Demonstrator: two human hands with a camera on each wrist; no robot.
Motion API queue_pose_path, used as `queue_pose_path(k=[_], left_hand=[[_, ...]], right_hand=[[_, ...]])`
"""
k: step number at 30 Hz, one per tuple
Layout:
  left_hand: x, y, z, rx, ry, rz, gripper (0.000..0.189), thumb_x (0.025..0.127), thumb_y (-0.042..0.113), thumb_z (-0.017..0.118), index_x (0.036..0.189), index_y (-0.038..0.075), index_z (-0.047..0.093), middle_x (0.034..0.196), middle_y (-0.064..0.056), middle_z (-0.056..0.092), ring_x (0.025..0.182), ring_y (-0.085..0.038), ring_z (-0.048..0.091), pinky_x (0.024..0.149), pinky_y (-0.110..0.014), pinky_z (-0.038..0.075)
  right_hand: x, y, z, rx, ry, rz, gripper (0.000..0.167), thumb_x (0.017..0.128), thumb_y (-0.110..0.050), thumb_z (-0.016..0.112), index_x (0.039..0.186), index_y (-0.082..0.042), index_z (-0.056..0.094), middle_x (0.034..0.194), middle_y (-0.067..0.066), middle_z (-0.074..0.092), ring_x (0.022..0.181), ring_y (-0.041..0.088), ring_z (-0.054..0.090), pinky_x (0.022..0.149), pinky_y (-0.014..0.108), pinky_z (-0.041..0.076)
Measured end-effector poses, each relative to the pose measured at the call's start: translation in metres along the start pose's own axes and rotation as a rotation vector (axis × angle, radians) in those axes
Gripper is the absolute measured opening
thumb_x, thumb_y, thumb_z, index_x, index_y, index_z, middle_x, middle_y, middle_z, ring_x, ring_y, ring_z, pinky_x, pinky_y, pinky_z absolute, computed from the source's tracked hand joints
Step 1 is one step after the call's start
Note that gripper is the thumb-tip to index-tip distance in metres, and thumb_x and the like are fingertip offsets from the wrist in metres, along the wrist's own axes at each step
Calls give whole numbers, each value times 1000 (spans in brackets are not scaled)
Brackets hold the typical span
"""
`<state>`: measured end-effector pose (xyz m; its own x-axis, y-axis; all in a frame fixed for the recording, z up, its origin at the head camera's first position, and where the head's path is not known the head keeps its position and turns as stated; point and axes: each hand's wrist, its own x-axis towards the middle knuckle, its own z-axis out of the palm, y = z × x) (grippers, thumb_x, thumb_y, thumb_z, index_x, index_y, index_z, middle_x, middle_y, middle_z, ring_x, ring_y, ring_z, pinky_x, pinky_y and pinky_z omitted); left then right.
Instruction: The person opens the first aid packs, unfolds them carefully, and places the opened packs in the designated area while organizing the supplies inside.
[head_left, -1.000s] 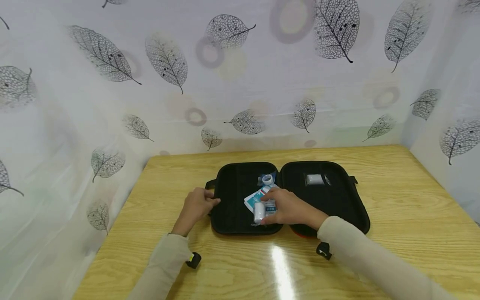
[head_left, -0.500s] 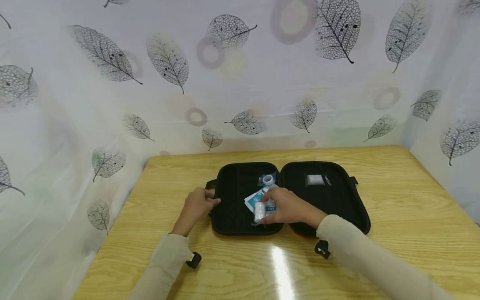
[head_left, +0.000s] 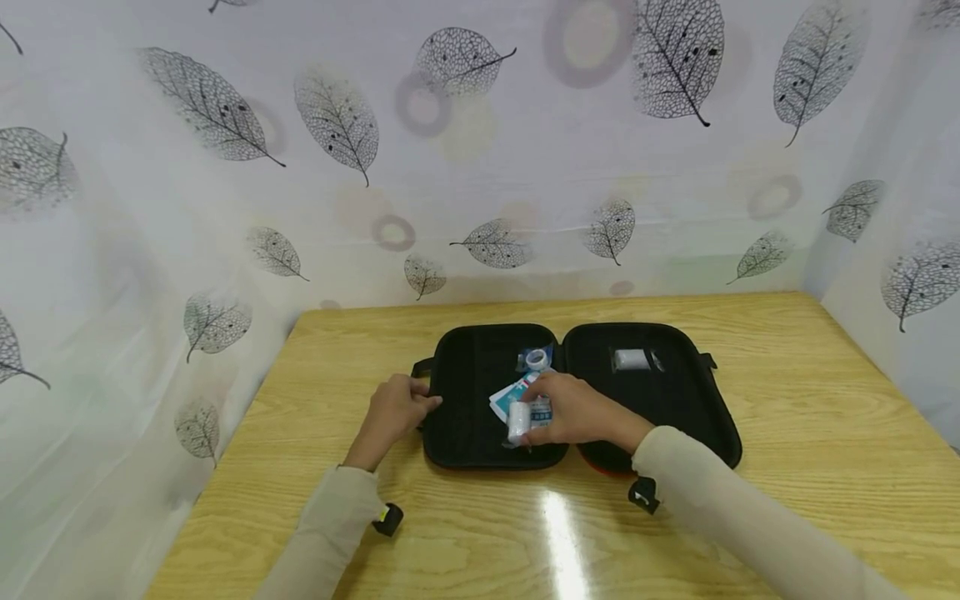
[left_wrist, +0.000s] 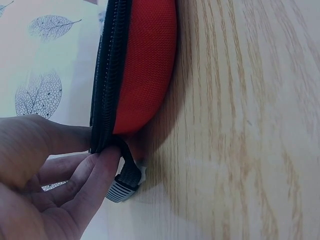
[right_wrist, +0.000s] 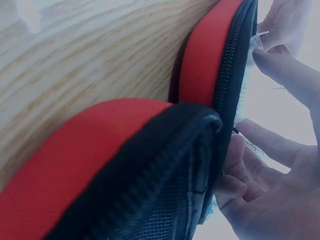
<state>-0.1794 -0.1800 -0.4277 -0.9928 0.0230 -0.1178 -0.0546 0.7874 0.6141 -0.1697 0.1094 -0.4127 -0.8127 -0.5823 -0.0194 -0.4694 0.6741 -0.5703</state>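
white roll (head_left: 518, 422), long axis roughly near-to-far

Between the sleeves (head_left: 322, 529), a hand could pass from the near edge of the surface (head_left: 480, 533) to the opened case (head_left: 453, 392), whose rim stands in the way. The left hand (head_left: 393, 410) blocks the side facing the left edge; the right hand (head_left: 576, 410), holding a white roll (head_left: 519, 422), its middle. The far right corner offers room.

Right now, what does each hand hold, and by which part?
Right hand: a white wrapped roll, by its ends. Left hand: the open case, by its outer rim.
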Motion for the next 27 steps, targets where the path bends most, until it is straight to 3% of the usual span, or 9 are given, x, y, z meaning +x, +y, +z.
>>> queue_pose_path(k=[12, 27], left_hand=[[0, 0, 0, 1, -4, -2, 30, 92, 20, 77, 110, -3, 75, 87, -7, 75, 70, -15, 66, 61, -32, 53], [0, 1, 0, -6, -8, -14, 29, 92, 19, 76, 110, -3, 75, 86, -7, 75, 69, -15, 66, 59, -30, 52]], right_hand=[[3, -8, 2, -23, -21, -7, 58, 78, -39, 88, 119, -2, 71, 121, 12, 63, 96, 21, 61, 76, 37, 54], [7, -8, -3, -18, 4, -26, 52, 76, -39, 90, 109, -2, 75, 102, 6, 70, 83, 15, 61, 67, 29, 52]])
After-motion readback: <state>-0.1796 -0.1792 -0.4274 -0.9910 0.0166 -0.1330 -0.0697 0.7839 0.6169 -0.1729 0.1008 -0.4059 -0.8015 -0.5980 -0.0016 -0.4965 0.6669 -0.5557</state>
